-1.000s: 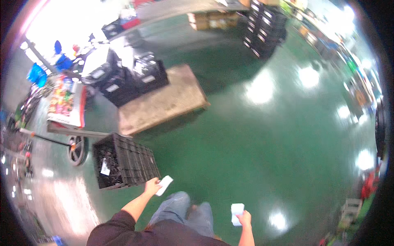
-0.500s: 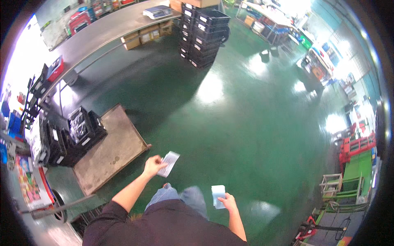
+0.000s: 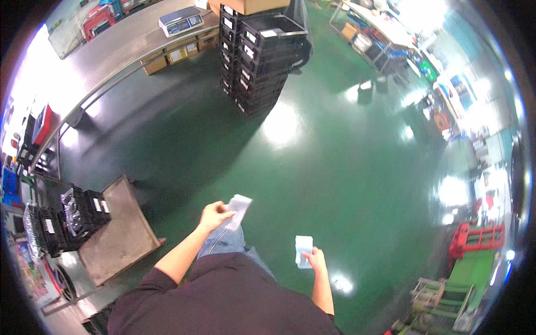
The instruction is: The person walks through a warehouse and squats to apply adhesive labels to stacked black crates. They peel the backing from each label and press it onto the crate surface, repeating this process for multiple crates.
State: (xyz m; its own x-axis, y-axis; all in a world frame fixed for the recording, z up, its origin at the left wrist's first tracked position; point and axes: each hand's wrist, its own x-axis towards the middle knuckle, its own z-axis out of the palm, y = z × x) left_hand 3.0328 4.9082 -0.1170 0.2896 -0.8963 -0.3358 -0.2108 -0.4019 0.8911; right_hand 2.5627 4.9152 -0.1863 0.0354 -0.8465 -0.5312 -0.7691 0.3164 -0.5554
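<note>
I stand on a glossy green floor (image 3: pixel 335 167). My left hand (image 3: pixel 213 215) pinches a small white paper slip (image 3: pixel 237 209) held out in front of my jeans. My right hand (image 3: pixel 316 260) grips another small pale slip (image 3: pixel 303 250), lower and to the right. The two slips are apart from each other. Neither hand touches anything else.
A tall stack of black crates (image 3: pixel 262 50) stands ahead. A flat cart (image 3: pixel 120 231) with black crates (image 3: pixel 75 218) is at my left. A long grey counter (image 3: pixel 111 50) with a scale (image 3: pixel 180 20) runs across the back left. Red and green racks (image 3: pixel 474 251) sit at the right.
My view has swung right: the flat cart slid to the left edge and the black crate stack came closer ahead. Both hands keep holding their slips.
</note>
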